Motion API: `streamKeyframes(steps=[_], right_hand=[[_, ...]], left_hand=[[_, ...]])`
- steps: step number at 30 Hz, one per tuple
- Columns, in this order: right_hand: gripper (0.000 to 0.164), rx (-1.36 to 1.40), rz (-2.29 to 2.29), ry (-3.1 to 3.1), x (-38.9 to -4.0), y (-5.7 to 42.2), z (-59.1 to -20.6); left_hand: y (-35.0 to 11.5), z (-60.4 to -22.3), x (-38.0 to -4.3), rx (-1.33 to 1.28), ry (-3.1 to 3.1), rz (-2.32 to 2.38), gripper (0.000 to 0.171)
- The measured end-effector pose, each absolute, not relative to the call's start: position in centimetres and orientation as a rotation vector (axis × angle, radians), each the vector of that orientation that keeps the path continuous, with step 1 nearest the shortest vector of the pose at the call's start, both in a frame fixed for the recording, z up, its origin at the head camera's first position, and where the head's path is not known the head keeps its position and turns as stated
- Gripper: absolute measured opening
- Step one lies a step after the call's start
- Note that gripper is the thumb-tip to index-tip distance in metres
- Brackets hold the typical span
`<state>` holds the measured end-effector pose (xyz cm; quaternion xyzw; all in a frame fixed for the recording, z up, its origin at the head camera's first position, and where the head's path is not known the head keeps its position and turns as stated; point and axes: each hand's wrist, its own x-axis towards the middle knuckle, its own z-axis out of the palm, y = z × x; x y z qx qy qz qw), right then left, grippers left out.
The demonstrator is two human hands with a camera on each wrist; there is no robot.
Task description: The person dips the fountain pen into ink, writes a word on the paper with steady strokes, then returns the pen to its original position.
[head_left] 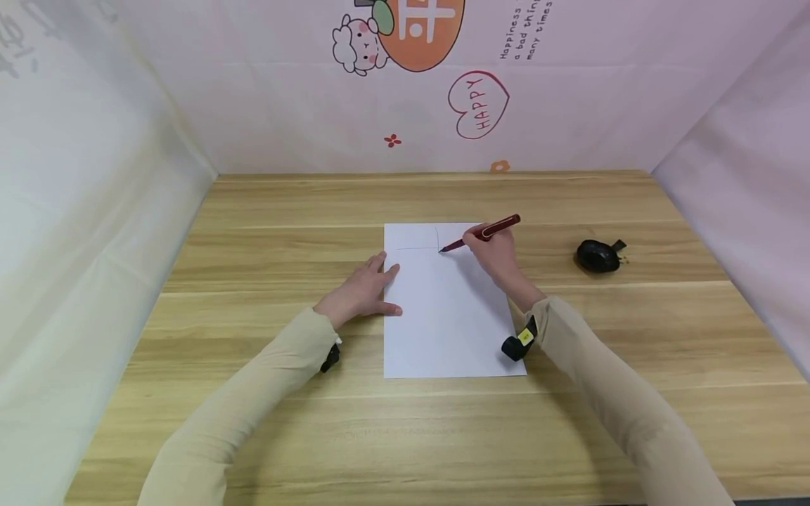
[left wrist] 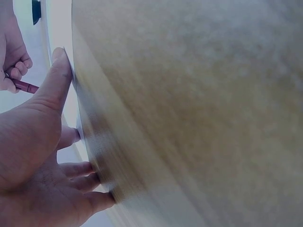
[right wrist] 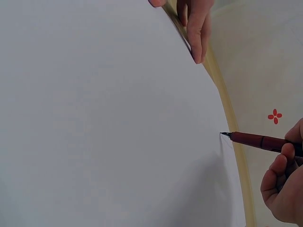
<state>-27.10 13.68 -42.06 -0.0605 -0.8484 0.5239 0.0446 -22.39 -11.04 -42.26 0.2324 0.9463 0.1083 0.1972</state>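
A white sheet of paper (head_left: 443, 330) lies on the wooden table, with one thin horizontal line and one vertical line meeting near its top. My right hand (head_left: 495, 254) grips a dark red fountain pen (head_left: 500, 225) between thumb and fingers. In the right wrist view the pen's metal nib (right wrist: 226, 134) is right at the paper's surface, by the drawn lines. My left hand (head_left: 363, 288) rests along the sheet's left edge with its fingers spread; the left wrist view shows its thumb (left wrist: 56, 80) extended over that edge.
A small black rounded object (head_left: 598, 256) with a short tab sits on the table (head_left: 272, 246) to the right of the paper. Black wrist cameras (head_left: 519, 344) are strapped at both cuffs. Printed white cloth (head_left: 285, 119) hangs behind the table and at both sides.
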Motion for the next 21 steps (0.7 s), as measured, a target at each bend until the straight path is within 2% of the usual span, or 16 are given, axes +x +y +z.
streamKeyframes(steps=[21], right_hand=[[0.021, -0.214, 1.65, -2.603, -26.0, 13.8, -42.1]], left_hand=[[-11.2, -42.4, -22.3, 0.672, 2.659, 0.321, 0.088]])
